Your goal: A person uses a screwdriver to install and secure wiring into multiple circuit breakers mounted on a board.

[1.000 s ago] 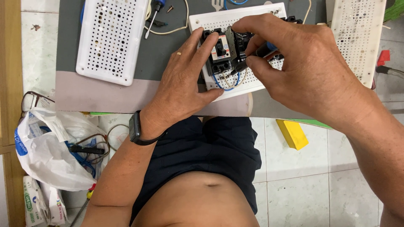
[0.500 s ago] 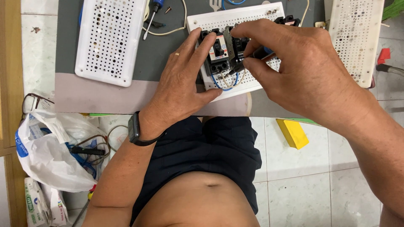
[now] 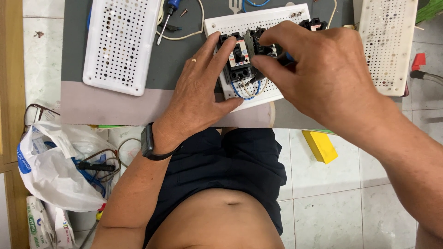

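Observation:
A white perforated board (image 3: 258,20) lies on the grey table mat, carrying a black circuit breaker (image 3: 237,62) with blue and yellow wires (image 3: 247,91) looping below it. My left hand (image 3: 200,94) rests flat on the board's left edge, fingers against the breaker. My right hand (image 3: 323,69) reaches in from the right, its fingertips pinched on a small dark component (image 3: 259,46) beside the breaker. What lies under the right palm is hidden.
Two more white perforated boards lie on the mat, one at the left (image 3: 122,41) and one at the right (image 3: 387,44). A blue-handled screwdriver (image 3: 168,14) lies between. On the floor are a plastic bag with cables (image 3: 55,166) and a yellow block (image 3: 320,146).
Both hands stay on the board; my right fingertips have shifted slightly left along the component beside the breaker. The view has drifted a little.

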